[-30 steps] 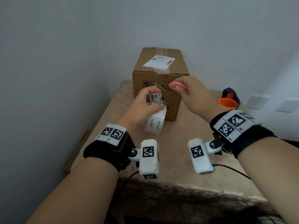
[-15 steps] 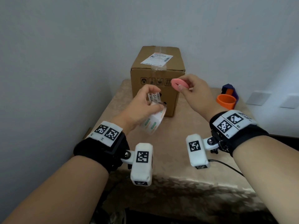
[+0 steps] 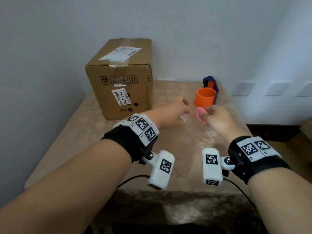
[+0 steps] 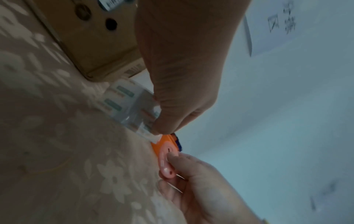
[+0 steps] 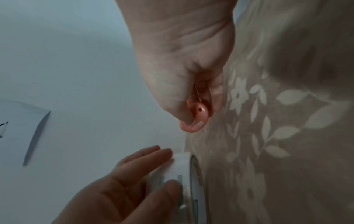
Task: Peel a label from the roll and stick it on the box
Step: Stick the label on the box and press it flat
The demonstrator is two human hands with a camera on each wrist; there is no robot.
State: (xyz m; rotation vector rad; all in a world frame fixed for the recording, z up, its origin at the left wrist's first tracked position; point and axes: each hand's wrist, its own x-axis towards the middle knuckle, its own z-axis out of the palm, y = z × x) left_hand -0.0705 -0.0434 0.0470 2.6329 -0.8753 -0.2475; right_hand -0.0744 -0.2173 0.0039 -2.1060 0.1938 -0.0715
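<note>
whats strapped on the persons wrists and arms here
Both forearms are bare, no sleeves. Each wrist wears a black strap topped with white square-code tags. A white boxy camera with a black code sits under each wrist, trailing a thin black cable.

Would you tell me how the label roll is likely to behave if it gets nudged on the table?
The label roll stands on its curved edge under the left hand, so it would probably roll once released. Being a thin paper ring, it likely is light and tips flat easily.
</note>
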